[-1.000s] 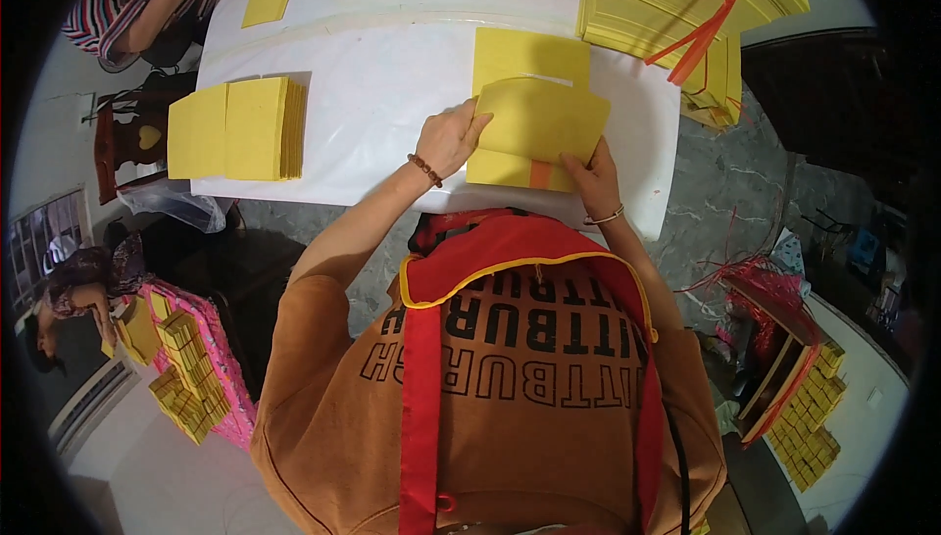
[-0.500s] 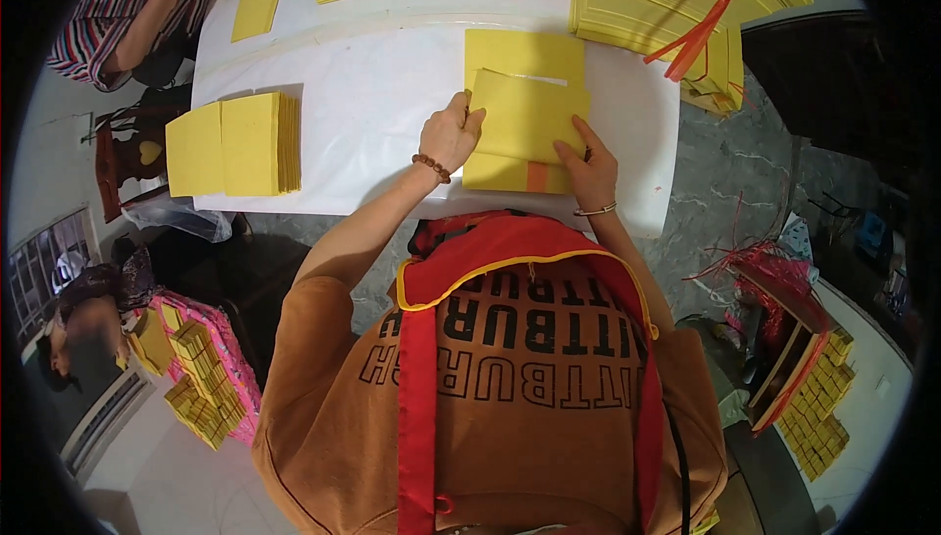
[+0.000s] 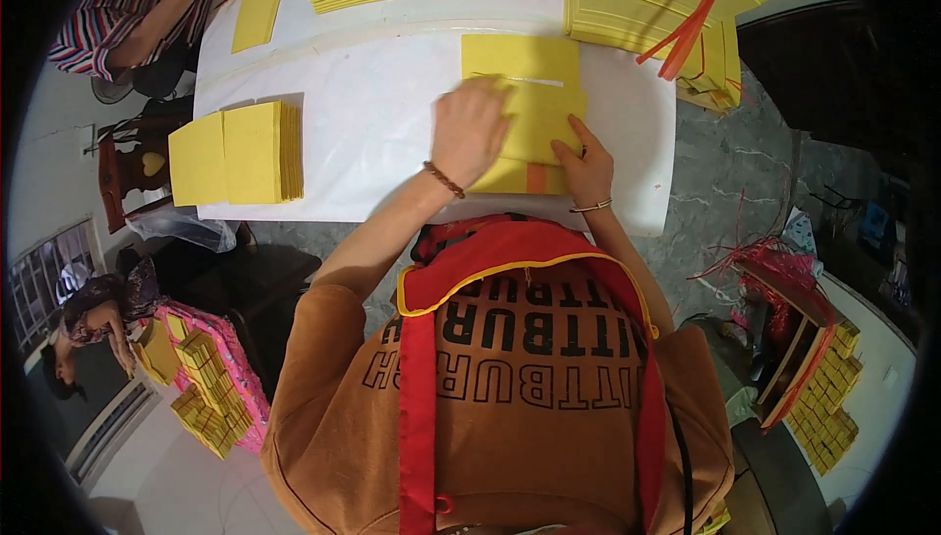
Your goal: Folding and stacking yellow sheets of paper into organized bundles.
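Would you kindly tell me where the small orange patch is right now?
In the head view, the orange patch is right of centre, on the yellow paper by the near edge of the white table, just left of the right hand.

Plain yellow sheet (image 3: 547, 109), orange strip (image 3: 535, 179), white tabletop (image 3: 372, 104), yellow-edged red apron (image 3: 520, 256), brown sweatshirt (image 3: 539, 457), multicoloured striped shirt (image 3: 118, 1)

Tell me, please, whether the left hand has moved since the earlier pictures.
Yes, the left hand has moved right, farther from the left stack.
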The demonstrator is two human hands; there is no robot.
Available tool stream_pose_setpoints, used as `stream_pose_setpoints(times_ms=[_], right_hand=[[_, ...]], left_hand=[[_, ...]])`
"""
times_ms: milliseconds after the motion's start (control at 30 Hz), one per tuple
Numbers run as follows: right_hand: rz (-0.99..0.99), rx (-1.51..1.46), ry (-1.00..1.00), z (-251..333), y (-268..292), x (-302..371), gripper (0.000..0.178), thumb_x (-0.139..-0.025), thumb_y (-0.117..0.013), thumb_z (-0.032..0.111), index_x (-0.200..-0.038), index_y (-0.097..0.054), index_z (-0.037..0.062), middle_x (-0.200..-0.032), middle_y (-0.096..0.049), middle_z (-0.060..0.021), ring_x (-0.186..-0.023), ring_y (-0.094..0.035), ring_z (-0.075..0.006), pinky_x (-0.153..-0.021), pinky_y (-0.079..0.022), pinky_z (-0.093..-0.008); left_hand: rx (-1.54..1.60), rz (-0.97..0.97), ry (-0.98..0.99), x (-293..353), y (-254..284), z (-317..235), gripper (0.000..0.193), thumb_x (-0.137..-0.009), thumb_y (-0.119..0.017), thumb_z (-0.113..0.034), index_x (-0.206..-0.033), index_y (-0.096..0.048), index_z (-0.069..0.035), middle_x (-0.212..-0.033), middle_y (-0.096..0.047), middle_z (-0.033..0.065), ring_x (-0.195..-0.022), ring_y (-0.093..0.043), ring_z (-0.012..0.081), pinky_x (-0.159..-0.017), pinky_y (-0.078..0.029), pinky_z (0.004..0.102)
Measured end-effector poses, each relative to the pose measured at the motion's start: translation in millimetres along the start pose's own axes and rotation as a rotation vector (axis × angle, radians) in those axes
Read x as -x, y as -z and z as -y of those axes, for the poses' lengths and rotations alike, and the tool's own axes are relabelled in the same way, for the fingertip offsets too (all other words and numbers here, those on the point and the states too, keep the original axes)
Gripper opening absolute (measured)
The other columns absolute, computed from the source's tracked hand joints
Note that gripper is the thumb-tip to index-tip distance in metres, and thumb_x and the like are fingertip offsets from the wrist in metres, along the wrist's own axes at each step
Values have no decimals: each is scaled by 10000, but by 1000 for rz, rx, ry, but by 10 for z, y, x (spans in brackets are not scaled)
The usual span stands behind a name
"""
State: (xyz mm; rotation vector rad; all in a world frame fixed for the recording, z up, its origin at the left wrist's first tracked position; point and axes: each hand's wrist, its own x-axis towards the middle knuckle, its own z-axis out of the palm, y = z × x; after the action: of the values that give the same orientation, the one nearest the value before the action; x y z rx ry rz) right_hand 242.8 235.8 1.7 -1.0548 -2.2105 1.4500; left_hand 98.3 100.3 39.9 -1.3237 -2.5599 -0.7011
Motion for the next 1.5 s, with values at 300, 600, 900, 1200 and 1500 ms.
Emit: stream_pose_setpoints(times_ms=[300,600,900,1200,1500], right_hand=[[3,151,72,55,30,109,499,-773,-646,265,-1213,-532,59,-1260,-489,-172,-1092,-523,-303,-867,-429,-413],[232,732,607,-155,15,474,672,-834,-497,492,-1351,-358,85,-1435,-292,-114,-1335,-254,-268,-1008,-120,-637],[227,740,597,-182,-28,458,631,-853,-481,438,-1355,-346,80,-1454,-252,-109,-1354,-201,-268,-1033,-126,-603],[287,-439,21,-79,530,136,536,-961,-331,390,-1389,-300,69,-1343,-443,-114,-1276,-374,-231,-1061,-243,-378],[36,-645,-142,-131,362,130,493,-967,-357,366,-1325,-399,29,-1162,-580,-101,-1075,-545,-190,-890,-415,-319]], left_hand=[[-19,380,-336,104,-345,-71,615,-825,-516,-492,-1339,-394,-177,-1415,-316,116,-1315,-256,305,-1058,-196,478],[29,407,-347,97,-358,-25,580,-845,-542,-366,-1349,-362,-143,-1415,-297,138,-1323,-232,313,-1064,-163,492],[119,471,-513,100,-117,114,519,-817,-578,-329,-1248,-475,-58,-1336,-387,162,-1207,-364,331,-965,-313,448],[-333,121,-648,329,-331,-151,515,-760,-551,-231,-1228,-492,-24,-1138,-530,260,-977,-540,360,-770,-458,415],[281,-186,-400,-59,71,437,494,-653,-594,19,-1142,-527,9,-1104,-580,159,-1033,-551,305,-878,-450,388]])
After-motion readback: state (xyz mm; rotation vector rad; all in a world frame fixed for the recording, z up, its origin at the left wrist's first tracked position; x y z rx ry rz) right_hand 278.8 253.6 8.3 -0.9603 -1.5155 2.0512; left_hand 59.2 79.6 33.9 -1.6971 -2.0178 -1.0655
